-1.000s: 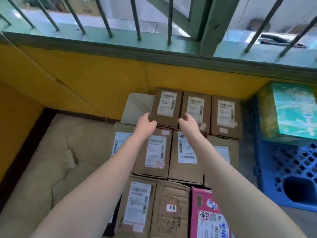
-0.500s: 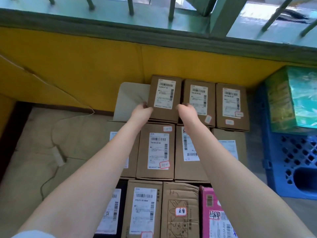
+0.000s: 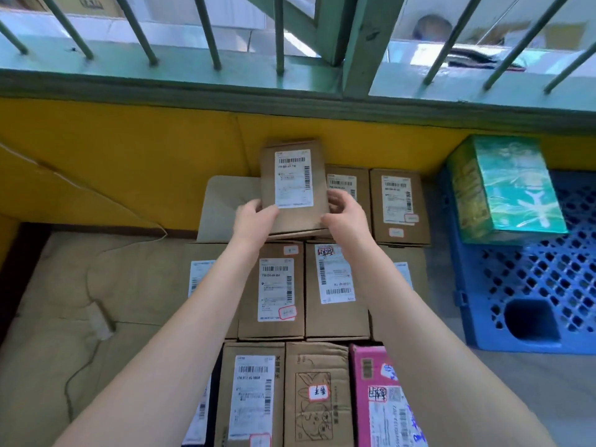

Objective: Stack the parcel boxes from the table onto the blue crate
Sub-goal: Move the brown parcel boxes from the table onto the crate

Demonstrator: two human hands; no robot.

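Green carton (image 3: 512,188) on blue crate (image 3: 532,285).

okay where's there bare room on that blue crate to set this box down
The blue crate has bare lattice top in front of the green wrapped box, nearer you, and a strip to its right. The table's parcel rows are packed edge to edge. Both the left hand and right hand hold the lifted box.

The parcel box (image 3: 292,188) held up at the far side is matt brown cardboard with a smooth white paper label; the pink box (image 3: 380,398) nearest looks glossier. The blue crate (image 3: 532,285) on the right is perforated moulded plastic; the green package (image 3: 503,185) on it has shiny film wrap.
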